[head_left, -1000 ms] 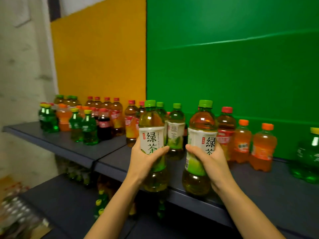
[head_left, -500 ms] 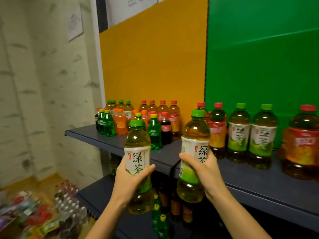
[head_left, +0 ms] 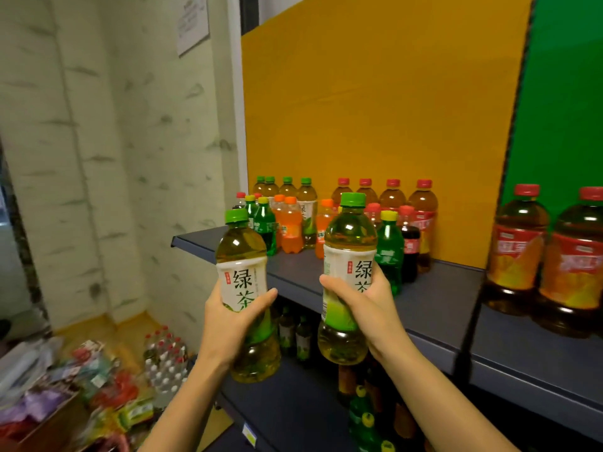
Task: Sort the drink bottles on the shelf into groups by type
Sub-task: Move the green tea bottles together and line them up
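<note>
Green caps top 2 tea bottles of pale yellow-green drink, each with a white label above a green band. The left hand [head_left: 228,321] has its fingers curled round the left bottle [head_left: 241,256], the right hand [head_left: 368,308] round the right bottle [head_left: 349,243]. Both bottles are upright in the air before the dark shelf [head_left: 440,298], near the red-capped bottles [head_left: 424,203].

Dark grey upper shelf [head_left: 440,298]. At its left end, standing upright in a close cluster: green-capped tea bottles [head_left: 287,190] and red-capped tea bottles [head_left: 391,197] at the rear, green soda bottles [head_left: 266,226], orange soda bottles [head_left: 290,230] and one cola bottle [head_left: 409,243] in front. Well apart to the right, two red-labelled tea bottles [head_left: 518,256] (one cut by the frame edge). Lower shelf [head_left: 293,402], in shadow, likewise stocked with bottles [head_left: 295,334].
</note>
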Motion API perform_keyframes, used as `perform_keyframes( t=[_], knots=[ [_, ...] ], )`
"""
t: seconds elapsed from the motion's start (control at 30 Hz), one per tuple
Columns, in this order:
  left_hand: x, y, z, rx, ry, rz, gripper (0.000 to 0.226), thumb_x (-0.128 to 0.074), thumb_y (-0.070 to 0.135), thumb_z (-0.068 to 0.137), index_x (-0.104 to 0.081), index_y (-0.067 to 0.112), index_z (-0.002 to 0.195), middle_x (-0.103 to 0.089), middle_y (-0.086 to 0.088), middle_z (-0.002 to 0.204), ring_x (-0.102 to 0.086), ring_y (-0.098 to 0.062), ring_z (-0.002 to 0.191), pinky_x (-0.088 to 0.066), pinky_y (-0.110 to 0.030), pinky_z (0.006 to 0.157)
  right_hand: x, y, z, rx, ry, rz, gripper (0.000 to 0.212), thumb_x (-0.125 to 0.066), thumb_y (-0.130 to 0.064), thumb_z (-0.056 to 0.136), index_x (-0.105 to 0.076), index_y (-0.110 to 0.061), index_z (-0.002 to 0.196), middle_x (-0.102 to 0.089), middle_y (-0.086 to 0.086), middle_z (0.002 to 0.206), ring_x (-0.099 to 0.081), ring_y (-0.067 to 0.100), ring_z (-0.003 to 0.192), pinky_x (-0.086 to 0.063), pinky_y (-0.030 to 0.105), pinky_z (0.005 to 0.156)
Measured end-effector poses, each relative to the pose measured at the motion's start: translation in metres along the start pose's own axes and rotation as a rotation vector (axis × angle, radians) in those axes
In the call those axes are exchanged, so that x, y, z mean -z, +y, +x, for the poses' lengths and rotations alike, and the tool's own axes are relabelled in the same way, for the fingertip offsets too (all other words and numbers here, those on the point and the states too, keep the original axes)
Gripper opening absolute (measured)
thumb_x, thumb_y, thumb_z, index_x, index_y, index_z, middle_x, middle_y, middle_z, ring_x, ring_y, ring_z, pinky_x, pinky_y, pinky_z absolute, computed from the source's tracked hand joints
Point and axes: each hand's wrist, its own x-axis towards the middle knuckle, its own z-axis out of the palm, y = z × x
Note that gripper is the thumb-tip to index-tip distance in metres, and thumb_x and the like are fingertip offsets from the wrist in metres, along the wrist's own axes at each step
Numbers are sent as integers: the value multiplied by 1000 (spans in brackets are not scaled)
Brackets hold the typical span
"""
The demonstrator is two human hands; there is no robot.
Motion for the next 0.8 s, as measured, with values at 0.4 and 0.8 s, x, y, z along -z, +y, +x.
perform_keyframes(
  t=[0.4,0.8],
  knots=[
    [48,-57,168,-104,10,28,37,-74,10,69,-53,26,96,-63,3,92,-62,-4,82,-51,-10,61,-95,57,142,90,67,-39,53,-80,-19,65,-54,-20,111,-66,1,101,-65,16,93,-54,32,78],
    [86,-146,311,-105,-115,40,42,-75,14,69,-52,18,104,-62,5,94,-60,-6,88,-51,-15,63,-137,113,226,101,268,-209,55,-82,-24,62,-52,-22,108,-64,4,104,-63,20,95,-54,39,81]
  ],
)
